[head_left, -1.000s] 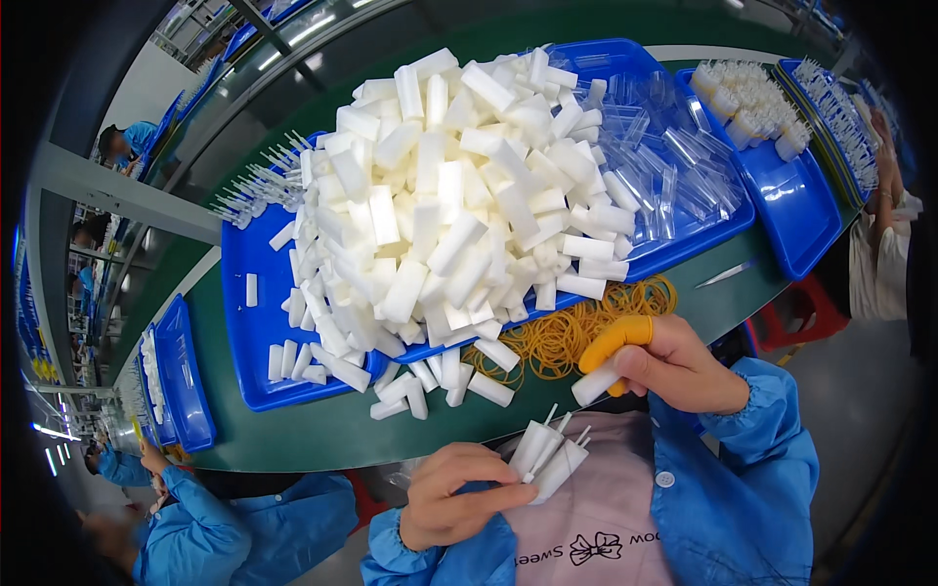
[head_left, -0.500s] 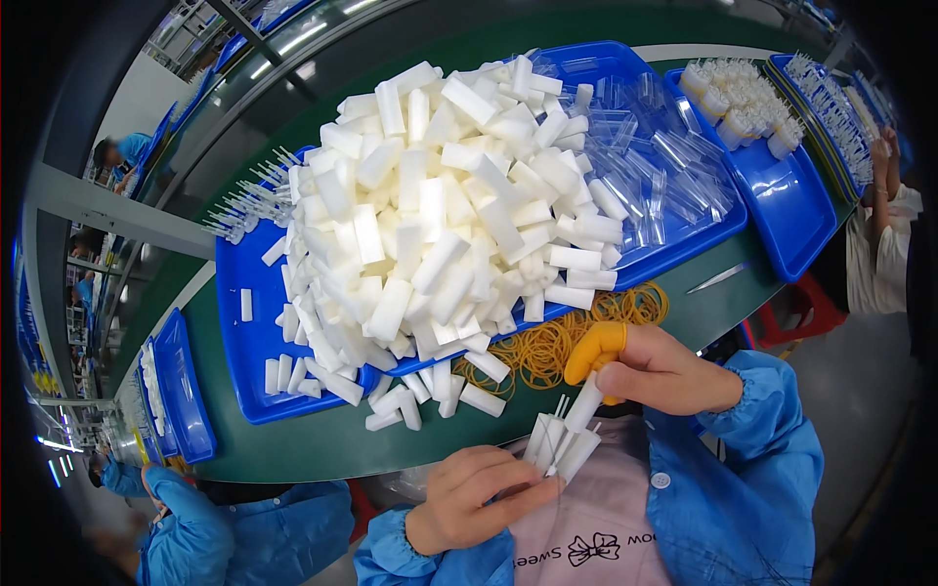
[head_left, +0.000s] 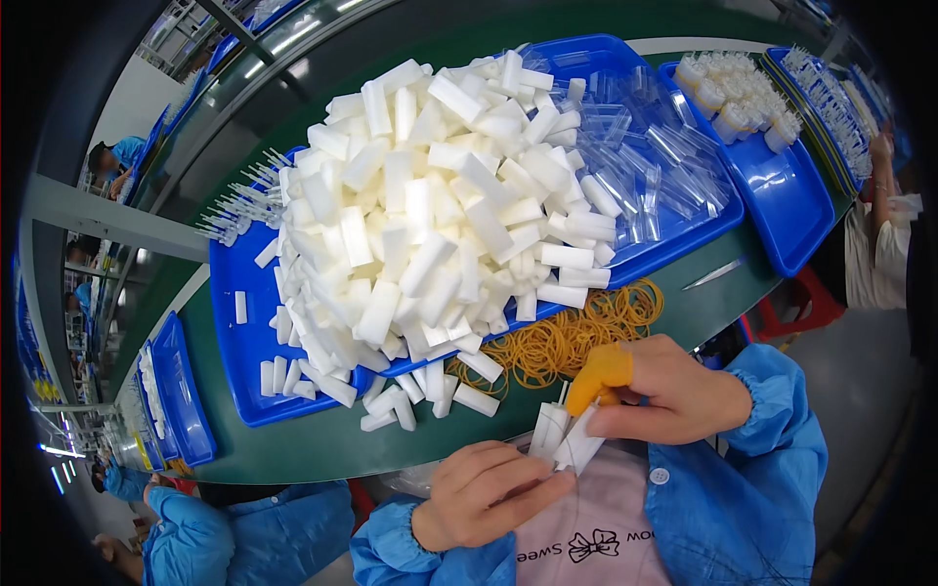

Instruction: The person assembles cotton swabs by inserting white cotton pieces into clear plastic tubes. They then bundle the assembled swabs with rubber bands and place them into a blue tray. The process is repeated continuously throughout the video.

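Green covers the long work table (head_left: 322, 444) that runs in front of the person, and other workers in blue coats sit far to the left of the hands.

From the head view: the left hand (head_left: 484, 498) is closed around a small bundle of white foam sticks (head_left: 562, 438), low in the picture and close to the body; the right hand (head_left: 669, 396) pinches the top of the same bundle, and its forefinger wears an orange finger cot (head_left: 598, 373); so both hands grip the bundle between them, just at the near edge of the table.

Just above the right hand lies a loose heap of yellow rubber bands (head_left: 576, 337) on the bare table; some single white sticks lie beside it, above the left hand.

Beyond the hands stands a big blue tray (head_left: 239, 376); it carries a high pile of white foam sticks (head_left: 430, 210), and a few of them lie flat on its floor to the left. Behind the pile, up and right of the right hand, the tray holds clear plastic sleeves (head_left: 655, 166); I cannot tell if they are bags or tubes.

Farther right of the right hand is a second blue tray (head_left: 791, 210); white bundles (head_left: 733, 88) stand at its far end. A thin metal tool (head_left: 716, 273) lies on the table between the two trays.
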{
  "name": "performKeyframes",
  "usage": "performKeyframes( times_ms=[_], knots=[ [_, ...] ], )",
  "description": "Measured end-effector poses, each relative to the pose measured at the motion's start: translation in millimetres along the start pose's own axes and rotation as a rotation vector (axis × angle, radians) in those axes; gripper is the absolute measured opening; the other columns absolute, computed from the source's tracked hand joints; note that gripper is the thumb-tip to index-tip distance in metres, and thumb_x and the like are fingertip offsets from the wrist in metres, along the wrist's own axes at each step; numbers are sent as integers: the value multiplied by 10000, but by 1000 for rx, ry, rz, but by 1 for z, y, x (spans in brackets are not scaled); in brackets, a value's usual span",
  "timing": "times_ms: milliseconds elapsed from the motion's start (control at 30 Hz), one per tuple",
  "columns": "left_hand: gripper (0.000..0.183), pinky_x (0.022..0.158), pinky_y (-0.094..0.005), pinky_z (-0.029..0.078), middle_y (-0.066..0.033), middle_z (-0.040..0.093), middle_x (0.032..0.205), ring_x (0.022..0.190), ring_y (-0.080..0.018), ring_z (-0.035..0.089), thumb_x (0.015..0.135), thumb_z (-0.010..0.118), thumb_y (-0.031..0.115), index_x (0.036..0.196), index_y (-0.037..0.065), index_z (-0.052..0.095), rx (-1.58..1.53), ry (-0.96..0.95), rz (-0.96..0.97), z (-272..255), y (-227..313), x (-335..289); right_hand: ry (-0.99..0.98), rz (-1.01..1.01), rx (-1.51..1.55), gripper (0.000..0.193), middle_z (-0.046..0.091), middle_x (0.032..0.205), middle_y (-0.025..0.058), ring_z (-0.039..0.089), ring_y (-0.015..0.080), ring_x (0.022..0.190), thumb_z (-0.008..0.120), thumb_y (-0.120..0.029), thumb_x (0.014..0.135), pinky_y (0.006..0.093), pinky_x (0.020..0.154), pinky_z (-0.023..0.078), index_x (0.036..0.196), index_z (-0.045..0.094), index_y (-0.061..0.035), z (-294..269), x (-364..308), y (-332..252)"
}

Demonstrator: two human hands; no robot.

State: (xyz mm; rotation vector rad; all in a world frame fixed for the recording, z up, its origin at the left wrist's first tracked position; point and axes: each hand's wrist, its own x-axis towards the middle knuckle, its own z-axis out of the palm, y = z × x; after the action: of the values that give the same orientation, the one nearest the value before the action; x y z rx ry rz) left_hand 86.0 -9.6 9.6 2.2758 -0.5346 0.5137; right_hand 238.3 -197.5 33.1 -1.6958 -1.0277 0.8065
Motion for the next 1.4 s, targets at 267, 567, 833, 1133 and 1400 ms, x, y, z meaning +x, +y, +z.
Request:
performKeyframes(
  times_ms=[267,567,833,1133,1400],
  knots=[
    [332,625,-294,519,-46,614,893,726,-197,589,541,725,42,865,113,727,-14,-11,103,0,-1,3,-19,-176,157,161,622,848,64,576,211,769,692,-141,805,304,675,443,922,634,-46,0,-5,19],
    [477,665,-294,509,-127,599,919,765,-239,608,577,841,153,996,26,651,-174,133,-222,5,0,-8,72,-48,260,126,622,855,46,573,178,772,684,-132,816,292,677,438,901,635,-54,6,-20,13],
    [609,816,-310,455,-121,495,1068,916,-205,541,596,857,138,1089,10,522,-741,272,-502,29,-7,-7,351,-199,-108,196,634,907,84,601,247,846,727,-106,743,333,736,464,921,663,-53,-24,-16,0],
    [544,931,-364,441,-120,467,1196,1092,-243,528,745,736,59,1194,-4,436,-1384,497,-703,28,-7,1,522,-99,-1274,241,590,1037,59,534,265,947,639,-35,708,385,835,403,937,635,-109,-97,9,73],
    [524,925,-323,413,-133,412,1231,1071,-200,493,787,711,83,1244,-44,487,-1057,372,-515,38,-16,0,792,-94,261,378,587,889,91,590,162,812,729,-27,714,282,725,476,1023,512,-43,-49,-11,40]
  ],
)
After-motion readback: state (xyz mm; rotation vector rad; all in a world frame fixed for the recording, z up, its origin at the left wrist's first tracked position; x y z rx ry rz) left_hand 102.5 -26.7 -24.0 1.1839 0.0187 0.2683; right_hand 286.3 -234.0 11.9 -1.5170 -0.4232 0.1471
